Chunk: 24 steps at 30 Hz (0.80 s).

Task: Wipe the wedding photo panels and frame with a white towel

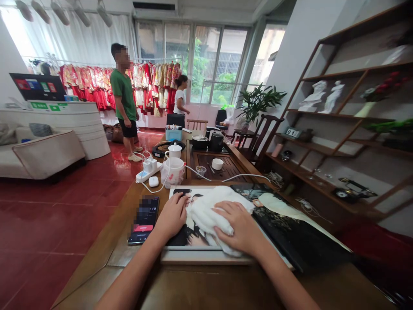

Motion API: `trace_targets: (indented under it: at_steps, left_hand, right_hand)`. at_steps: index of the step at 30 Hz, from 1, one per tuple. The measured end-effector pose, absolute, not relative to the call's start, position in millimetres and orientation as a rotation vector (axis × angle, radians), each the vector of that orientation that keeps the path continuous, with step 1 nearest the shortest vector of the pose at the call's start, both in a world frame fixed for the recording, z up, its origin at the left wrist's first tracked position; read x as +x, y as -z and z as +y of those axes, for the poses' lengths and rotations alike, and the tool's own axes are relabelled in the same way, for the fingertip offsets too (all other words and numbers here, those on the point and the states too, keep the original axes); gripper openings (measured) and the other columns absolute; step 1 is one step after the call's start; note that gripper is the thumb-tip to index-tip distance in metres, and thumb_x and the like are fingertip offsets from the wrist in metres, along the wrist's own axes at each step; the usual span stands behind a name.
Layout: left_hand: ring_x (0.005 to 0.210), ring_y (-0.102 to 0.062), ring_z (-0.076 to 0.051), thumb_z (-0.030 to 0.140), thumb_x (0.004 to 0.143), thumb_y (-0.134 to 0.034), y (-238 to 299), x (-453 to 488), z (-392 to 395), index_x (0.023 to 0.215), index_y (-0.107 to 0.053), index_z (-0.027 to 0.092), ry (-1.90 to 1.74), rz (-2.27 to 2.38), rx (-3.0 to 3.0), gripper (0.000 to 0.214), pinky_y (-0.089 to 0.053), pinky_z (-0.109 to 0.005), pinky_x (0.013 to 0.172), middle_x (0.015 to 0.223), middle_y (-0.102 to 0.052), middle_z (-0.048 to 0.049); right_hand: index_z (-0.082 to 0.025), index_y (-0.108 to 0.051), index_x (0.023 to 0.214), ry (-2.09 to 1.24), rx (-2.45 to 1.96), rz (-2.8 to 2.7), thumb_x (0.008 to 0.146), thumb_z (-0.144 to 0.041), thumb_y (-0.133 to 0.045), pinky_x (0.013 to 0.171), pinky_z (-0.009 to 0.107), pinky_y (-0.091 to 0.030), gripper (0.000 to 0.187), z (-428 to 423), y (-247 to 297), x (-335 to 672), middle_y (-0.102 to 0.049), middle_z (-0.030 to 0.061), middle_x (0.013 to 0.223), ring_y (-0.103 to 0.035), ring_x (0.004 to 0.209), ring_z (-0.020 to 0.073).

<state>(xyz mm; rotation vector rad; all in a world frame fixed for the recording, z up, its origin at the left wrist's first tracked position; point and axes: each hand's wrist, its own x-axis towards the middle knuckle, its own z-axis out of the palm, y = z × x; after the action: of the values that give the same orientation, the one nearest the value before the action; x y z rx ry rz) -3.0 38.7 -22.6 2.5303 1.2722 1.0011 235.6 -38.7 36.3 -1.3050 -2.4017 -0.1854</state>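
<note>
A bunched white cloth [206, 211] lies on a framed photo print [196, 239] flat on the wooden table. My right hand [238, 226] rests on the cloth, with its fingers curved over it and the thumb against its near side. On the left part of the print lies my left hand [174, 217], its fingers stretched out flat near the frame's left side. The cloth and my hands hide much of the picture. A second large dark photo print [290, 232] lies at the right, beside the framed one.
Left of the frame lies a phone [144, 221]. Behind it are a power strip [149, 171], a white earbud case [154, 181] and a bagged container [173, 171]. A tea tray [206, 160] holds a white cup [217, 164]. Shelves [335, 150] stand right; two people are farther back.
</note>
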Motion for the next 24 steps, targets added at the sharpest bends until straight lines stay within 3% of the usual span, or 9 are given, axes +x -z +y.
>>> trace_targets:
  at_steps: [4,10,15,24]
  left_hand:
    - [0.125,-0.046,-0.023,0.013,0.090,-0.042,22.6,-3.0,38.8,0.125,-0.053,0.019,-1.000,1.269,2.531,0.037,-0.037,-0.043,0.107,0.131,-0.051,-0.0102]
    - [0.125,-0.046,-0.024,0.015,0.091,-0.041,22.8,-2.9,40.0,0.125,-0.053,0.017,-0.982,1.287,2.525,0.036,-0.038,-0.043,0.107,0.132,-0.050,-0.0117]
    - [0.125,-0.047,-0.023,0.013,0.090,-0.042,22.2,-3.6,39.6,0.125,-0.053,0.019,-0.982,1.270,2.522,0.037,-0.038,-0.043,0.106,0.131,-0.051,-0.0104]
    - [0.125,-0.047,-0.023,0.015,0.091,-0.040,23.9,-3.5,40.1,0.125,-0.053,0.019,-0.998,1.274,2.545,0.037,-0.038,-0.042,0.107,0.130,-0.051,-0.0105]
  right_hand:
    - [-0.024,-0.058,0.120,0.098,-1.188,-2.478,0.078,-0.036,-0.059,0.098,0.043,-0.035,0.044,-38.9,-36.1,238.0,-0.060,0.0078,0.120,-0.052,0.112,0.0255]
    - [-0.022,-0.059,0.115,0.222,-1.396,-2.293,0.081,-0.036,-0.056,0.093,0.046,-0.038,0.037,-31.9,-33.5,244.2,-0.062,0.0102,0.116,-0.053,0.108,0.0276]
    - [-0.026,-0.058,0.119,0.058,-1.189,-2.481,0.078,-0.037,-0.059,0.098,0.044,-0.035,0.043,-45.2,-35.9,231.0,-0.060,0.0069,0.121,-0.052,0.112,0.0255]
    - [-0.023,-0.059,0.116,0.196,-1.341,-2.351,0.080,-0.037,-0.057,0.094,0.045,-0.037,0.039,-37.9,-33.3,240.6,-0.062,0.0093,0.116,-0.053,0.108,0.0272]
